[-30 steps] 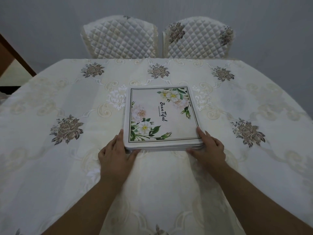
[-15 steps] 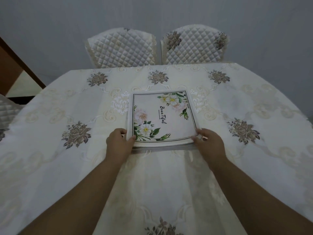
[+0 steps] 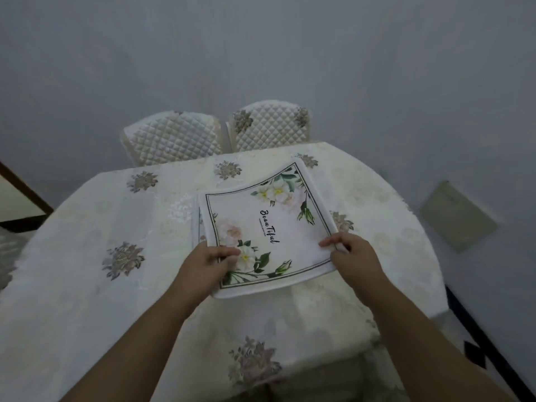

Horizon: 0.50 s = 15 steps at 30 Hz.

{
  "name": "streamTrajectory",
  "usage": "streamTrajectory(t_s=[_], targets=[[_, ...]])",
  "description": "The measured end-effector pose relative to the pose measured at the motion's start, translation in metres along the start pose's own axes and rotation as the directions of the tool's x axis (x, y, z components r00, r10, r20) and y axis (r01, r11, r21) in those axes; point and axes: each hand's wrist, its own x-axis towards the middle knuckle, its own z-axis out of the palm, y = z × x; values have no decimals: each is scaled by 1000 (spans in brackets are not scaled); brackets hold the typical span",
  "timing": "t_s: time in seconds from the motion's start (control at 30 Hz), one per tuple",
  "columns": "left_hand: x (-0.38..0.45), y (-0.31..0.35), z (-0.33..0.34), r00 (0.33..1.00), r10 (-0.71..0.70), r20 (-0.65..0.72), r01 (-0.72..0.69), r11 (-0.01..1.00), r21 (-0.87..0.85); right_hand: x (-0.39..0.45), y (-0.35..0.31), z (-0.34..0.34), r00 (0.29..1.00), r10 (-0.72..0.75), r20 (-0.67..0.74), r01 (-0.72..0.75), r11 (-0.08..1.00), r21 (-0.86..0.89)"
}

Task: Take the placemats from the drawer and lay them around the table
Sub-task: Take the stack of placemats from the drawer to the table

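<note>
Because only 1 placemat (image 3: 269, 227) must leave the pile (image 3: 195, 224), the left hand (image 3: 207, 261) and right hand (image 3: 352, 255) each pinch a near corner of it and lift it above the table (image 3: 87, 285).

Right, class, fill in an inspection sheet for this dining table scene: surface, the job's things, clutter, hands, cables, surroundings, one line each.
Surface: table under a cream tablecloth with brown flower motifs.
Job's things: top placemat, white with flower print and script lettering, lifted and curved; the edge of another placemat shows beneath it at the left.
Clutter: nothing seen.
Hands: left hand and right hand each pinch the top placemat near its front corners, thumbs on top.
Cables: nothing seen.
Surroundings: two quilted chairs at the far side, grey wall, a flat greenish panel low on the right, dark-patterned floor at lower right.
</note>
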Motion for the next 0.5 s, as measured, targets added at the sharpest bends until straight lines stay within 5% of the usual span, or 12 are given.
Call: streamTrajectory(t_s=[0.1,0.3,0.5], targets=[[-31,29,20,974,227,8,-221,935,279,-31,-2,-44,999,15,38,-16,999,30],[-82,74,82,934,348,-83,-323,919,225,-48,25,-126,993,106,45,-110,989,98],[-127,105,165,933,316,-174,-293,944,150,-58,61,-211,998,-23,65,21,999,29]])
